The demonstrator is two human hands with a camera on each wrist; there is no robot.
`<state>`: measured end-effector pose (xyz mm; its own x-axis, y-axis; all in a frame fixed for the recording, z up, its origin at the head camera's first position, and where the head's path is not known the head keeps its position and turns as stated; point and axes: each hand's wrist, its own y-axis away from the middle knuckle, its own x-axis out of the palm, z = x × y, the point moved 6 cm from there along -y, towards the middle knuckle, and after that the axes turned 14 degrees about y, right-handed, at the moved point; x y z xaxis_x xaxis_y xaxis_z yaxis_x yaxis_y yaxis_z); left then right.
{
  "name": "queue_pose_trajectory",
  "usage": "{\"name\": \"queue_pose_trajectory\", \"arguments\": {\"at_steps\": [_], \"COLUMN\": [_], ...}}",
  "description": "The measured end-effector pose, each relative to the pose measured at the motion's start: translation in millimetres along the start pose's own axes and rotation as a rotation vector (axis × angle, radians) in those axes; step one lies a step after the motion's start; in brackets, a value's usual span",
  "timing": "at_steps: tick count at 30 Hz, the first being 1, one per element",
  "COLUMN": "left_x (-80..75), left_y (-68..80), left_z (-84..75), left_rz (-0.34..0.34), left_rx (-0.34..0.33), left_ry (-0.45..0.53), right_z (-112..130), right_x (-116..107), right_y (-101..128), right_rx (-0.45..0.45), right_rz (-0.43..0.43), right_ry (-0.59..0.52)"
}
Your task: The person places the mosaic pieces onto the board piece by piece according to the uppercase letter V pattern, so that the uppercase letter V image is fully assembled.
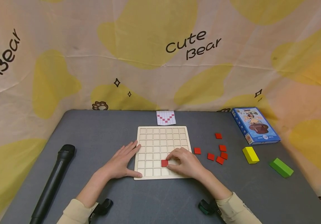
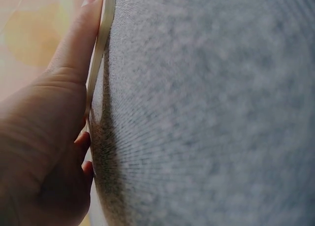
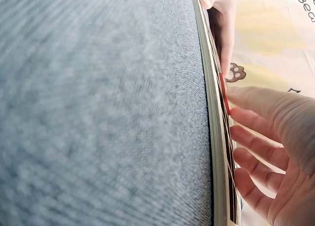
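Counter point(image 1: 149, 199) carries a pale grid board point(image 1: 150, 149). The left hand point(image 1: 118, 163) rests at the board's left edge, fingers spread and grasping nothing; the right hand point(image 1: 187, 163) is over the near right part. Beyond lies a patterned card point(image 1: 166, 118). A red tile point(image 1: 164, 163) is pinched by the right thumb and index finger at the middle column's second-nearest cell. Seating it seems the step in hand; the next move calls for squaring it, then letting go.

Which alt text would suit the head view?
A person's right hand touches a red tile on a pale gridded board, while the left hand rests on the board's left edge. Loose red tiles, a yellow block, a green block and a blue box lie right of the board; a pattern card lies beyond it.
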<state>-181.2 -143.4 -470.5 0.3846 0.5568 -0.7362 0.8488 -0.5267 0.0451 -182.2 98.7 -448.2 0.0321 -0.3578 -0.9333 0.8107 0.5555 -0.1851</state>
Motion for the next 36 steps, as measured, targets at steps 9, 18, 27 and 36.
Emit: {"name": "queue_pose_trajectory", "arguments": {"at_steps": [9,18,27,36], "left_x": [0.2,1.2,1.6,1.8], "left_y": [-1.0,-0.3,-1.3,-0.6], "left_z": [2.3,3.1,2.7,1.7], "left_rz": [0.003,0.005,0.002,0.002], "left_rx": [-0.011,-0.013,-0.024,-0.034], "left_ry": [0.002,0.029,0.029,0.043], "right_z": [-5,-48,-92,-102], "right_x": [-2,-27,-47,-44], "right_y": [0,18,43,46], "right_rx": [-0.006,0.09,0.235,0.238], "right_rz": [-0.002,-0.118,-0.108,-0.07], "right_ry": [-0.084,-0.036,0.106,0.117]}}
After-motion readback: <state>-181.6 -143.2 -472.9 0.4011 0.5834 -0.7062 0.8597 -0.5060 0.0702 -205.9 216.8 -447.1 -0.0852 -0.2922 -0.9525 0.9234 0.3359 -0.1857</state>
